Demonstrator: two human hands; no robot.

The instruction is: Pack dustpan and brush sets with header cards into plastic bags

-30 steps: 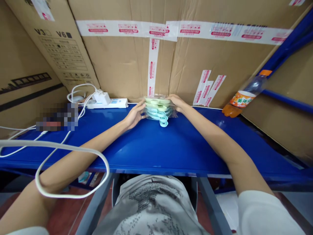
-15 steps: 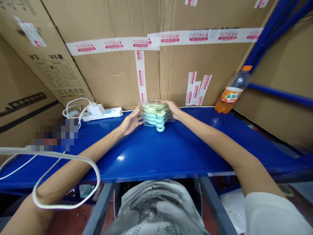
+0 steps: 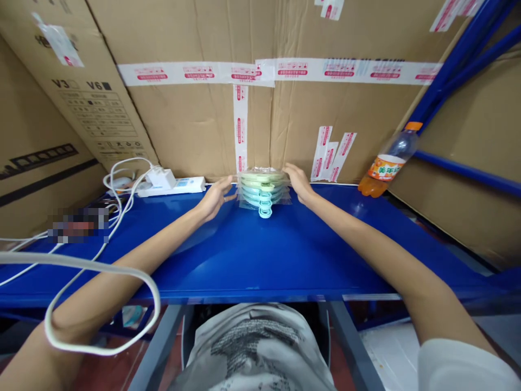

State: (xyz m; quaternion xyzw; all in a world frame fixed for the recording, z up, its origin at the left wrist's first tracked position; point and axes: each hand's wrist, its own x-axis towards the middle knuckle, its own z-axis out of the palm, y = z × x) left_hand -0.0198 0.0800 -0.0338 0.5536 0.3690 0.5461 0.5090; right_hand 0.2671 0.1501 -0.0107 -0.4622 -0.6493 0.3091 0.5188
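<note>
Mid-frame, the left hand (image 3: 213, 201) and right hand (image 3: 299, 184) are flanking the bagged ring-tabbed stack (image 3: 260, 191), fingers open, perhaps squaring it; alignment is calling for light, even palms.

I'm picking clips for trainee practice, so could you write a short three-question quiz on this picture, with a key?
1. Multiple choice: what sits between the left hand and the right hand?
A) a power strip
B) a stack of plastic-wrapped green and blue pieces
C) a pair of scissors

2. True or false: the power strip lies nearer the right hand than the left hand.

3. Fill in the colour: the cap on the bottle is ____.

Key: 1 B; 2 false; 3 orange.
</note>
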